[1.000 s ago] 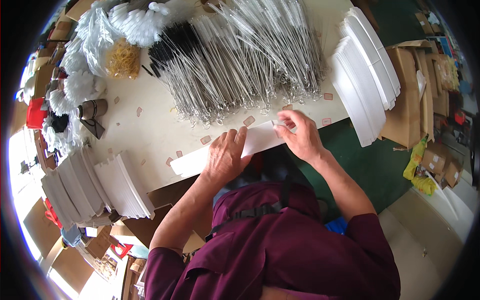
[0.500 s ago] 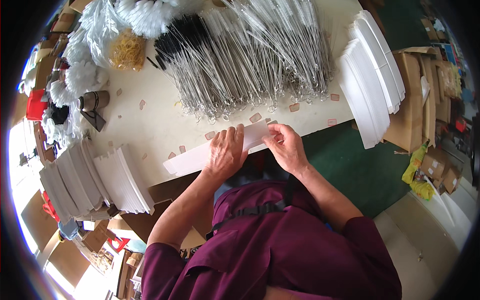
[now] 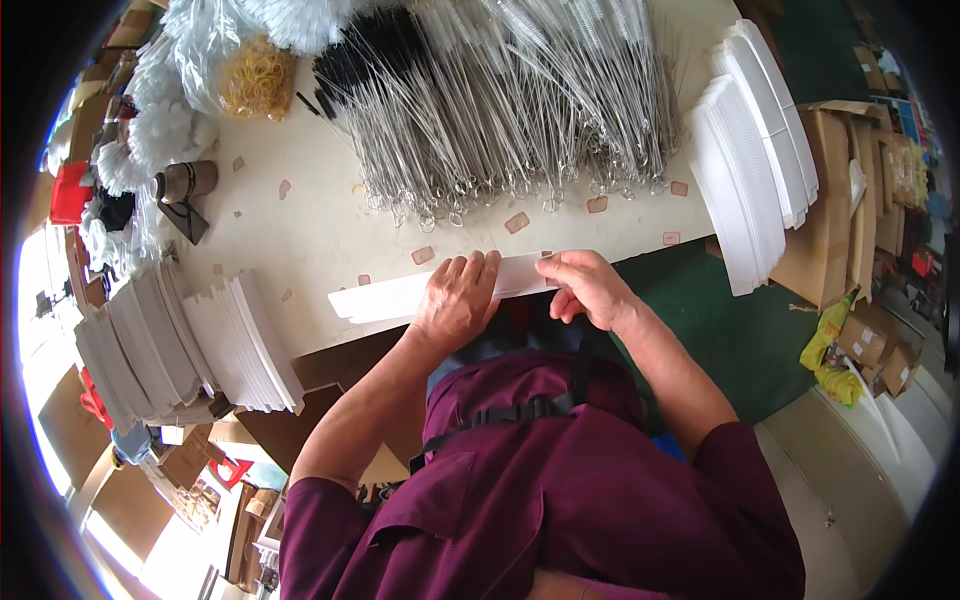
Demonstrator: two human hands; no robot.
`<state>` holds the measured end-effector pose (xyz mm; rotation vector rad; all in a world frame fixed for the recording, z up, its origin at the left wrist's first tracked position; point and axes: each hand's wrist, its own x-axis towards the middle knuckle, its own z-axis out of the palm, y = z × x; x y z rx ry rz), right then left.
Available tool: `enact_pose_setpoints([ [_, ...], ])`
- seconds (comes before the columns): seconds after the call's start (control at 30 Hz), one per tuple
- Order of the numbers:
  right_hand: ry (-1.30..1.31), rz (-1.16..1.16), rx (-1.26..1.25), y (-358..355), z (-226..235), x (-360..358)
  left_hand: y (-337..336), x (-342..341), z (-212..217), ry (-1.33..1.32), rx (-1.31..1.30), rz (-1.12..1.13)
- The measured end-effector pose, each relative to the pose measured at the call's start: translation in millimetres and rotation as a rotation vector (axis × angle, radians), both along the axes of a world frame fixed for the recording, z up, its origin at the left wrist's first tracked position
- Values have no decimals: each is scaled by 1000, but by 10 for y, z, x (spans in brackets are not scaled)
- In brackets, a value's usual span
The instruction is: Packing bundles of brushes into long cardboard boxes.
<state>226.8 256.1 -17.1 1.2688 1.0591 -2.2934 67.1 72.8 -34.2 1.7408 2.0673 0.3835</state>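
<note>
A long, narrow white card strip (image 3: 385, 298), looking like a flat folded carton, lies along the near edge of the table. My left hand (image 3: 456, 298) closes over its middle, fingers bent across the upper side; the thumb is mostly hidden. At the strip's right end, my right hand (image 3: 592, 288) presses with its thumb along the card, its other fingers curled below. Beyond both hands lies a broad pile of thin wire-stemmed brushes (image 3: 500, 140), ring ends toward me. Some have black bristles (image 3: 375, 50), others pale ones.
White card stacks (image 3: 742, 190) stand at the right table edge, with more stacks (image 3: 235, 345) at the left. Yellow rubber bands (image 3: 258, 80), a flask (image 3: 188, 180) and clear plastic bags sit far left. Small red-edged labels (image 3: 597, 204) dot the tabletop. Cardboard boxes (image 3: 828, 200) stand at right.
My right hand has turned, its thumb now stretched along the strip's end instead of pinching its corner. The card's right part looks narrower and flatter. My left hand keeps its grip.
</note>
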Motion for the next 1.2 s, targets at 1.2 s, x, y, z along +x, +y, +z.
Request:
enact_pose_setpoints([
  [1.2,484,1160,1364,-176,20,-96,-62,-146,165,-383,-224,43],
])
